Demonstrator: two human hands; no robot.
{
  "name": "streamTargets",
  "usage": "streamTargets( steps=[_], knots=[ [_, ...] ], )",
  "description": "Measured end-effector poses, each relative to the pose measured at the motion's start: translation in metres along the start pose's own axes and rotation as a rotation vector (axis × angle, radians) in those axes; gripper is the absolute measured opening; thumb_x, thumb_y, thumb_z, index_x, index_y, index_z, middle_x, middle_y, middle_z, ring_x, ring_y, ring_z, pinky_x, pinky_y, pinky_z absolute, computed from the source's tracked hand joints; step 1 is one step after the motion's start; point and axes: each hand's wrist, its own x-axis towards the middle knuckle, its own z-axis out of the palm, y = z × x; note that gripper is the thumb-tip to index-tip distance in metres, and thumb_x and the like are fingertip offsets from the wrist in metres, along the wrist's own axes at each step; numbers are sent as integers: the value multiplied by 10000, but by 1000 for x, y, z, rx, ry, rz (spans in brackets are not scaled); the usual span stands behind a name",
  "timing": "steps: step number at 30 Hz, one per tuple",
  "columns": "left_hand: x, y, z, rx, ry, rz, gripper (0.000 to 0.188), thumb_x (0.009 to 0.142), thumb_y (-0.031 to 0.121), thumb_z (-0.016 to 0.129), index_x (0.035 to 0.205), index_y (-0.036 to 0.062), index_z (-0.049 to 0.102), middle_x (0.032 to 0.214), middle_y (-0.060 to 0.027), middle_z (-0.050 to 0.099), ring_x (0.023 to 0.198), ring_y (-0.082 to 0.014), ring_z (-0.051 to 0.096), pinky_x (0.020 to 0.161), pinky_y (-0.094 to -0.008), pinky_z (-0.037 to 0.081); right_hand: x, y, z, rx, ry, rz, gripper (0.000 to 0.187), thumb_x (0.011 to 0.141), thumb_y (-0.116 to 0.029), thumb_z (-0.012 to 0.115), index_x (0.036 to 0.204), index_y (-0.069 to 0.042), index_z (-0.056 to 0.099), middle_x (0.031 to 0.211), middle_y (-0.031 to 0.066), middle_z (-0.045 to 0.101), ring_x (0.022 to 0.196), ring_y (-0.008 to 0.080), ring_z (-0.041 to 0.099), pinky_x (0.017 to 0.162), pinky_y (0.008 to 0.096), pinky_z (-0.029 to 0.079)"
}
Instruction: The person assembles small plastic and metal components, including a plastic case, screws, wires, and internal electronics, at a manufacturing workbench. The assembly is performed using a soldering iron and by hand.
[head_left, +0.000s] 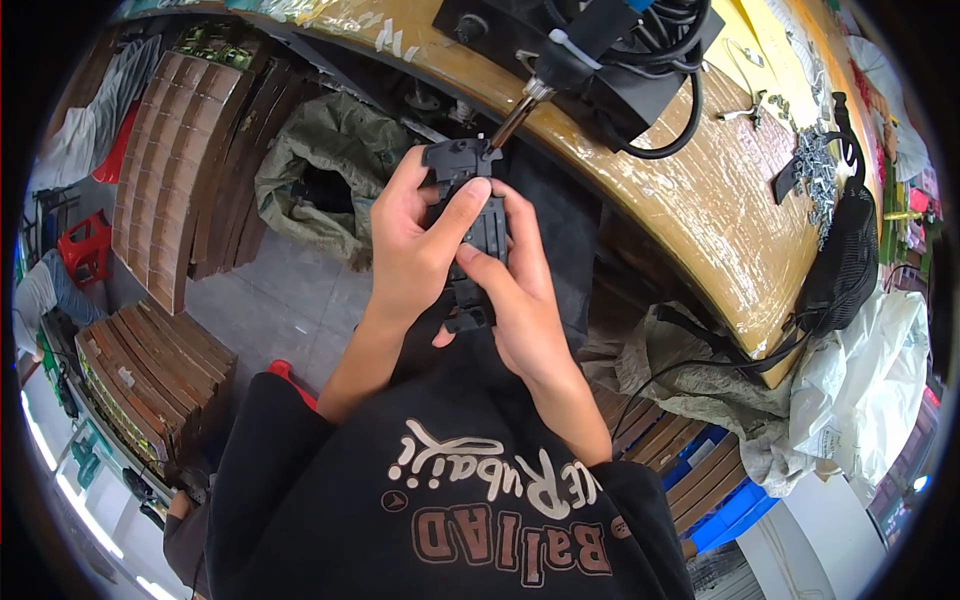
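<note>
Both my hands grip a black plastic part (487,232), long and narrow with molded details, in front of my chest. My left hand (417,235) wraps its left side, the thumb lying across its upper face. My right hand (518,290) holds the right side and lower portion, thumb pressed on the face. The part's upper end meets the metal tip of a soldering-iron-like tool (525,108), which slants down from a black box (625,95) at the table edge. Whether tip and part touch, I cannot tell. My fingers hide much of the part's underside.
The wrapped table (690,220) curves along the right, with black cables (680,50), a pile of small metal pieces (818,175) and a black mesh pouch (845,265). An open green sack (320,180) and stacked brown divided trays (165,180) stand left. A white plastic bag (870,370) hangs right.
</note>
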Motion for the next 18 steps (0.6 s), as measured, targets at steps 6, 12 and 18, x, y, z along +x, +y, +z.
streamTargets(
  steps=[6,12,18],
  knots=[
    [-2,-1,2,30,32,11,157,810,46,543,952,-6,501,807,-23,564,664,-33,513,567,-157,401,1,3,-1,-66,7,-37,486,829,-38,463,1267,-77,255,1016,80,443,802,119,516,457,232,507],
    [1,-1,-1,23,-20,39,160,815,30,551,957,-18,497,837,-38,578,700,-47,541,592,-177,437,2,4,-2,-7,-6,-39,480,829,-40,458,1262,-94,258,987,74,445,742,127,532,405,249,504],
    [-1,0,0,51,6,40,160,816,35,551,956,-20,495,844,-42,579,702,-50,542,594,-178,437,3,5,-4,-86,-18,-77,480,829,-43,459,1261,-90,257,989,76,445,737,126,532,406,246,504]
  ],
)
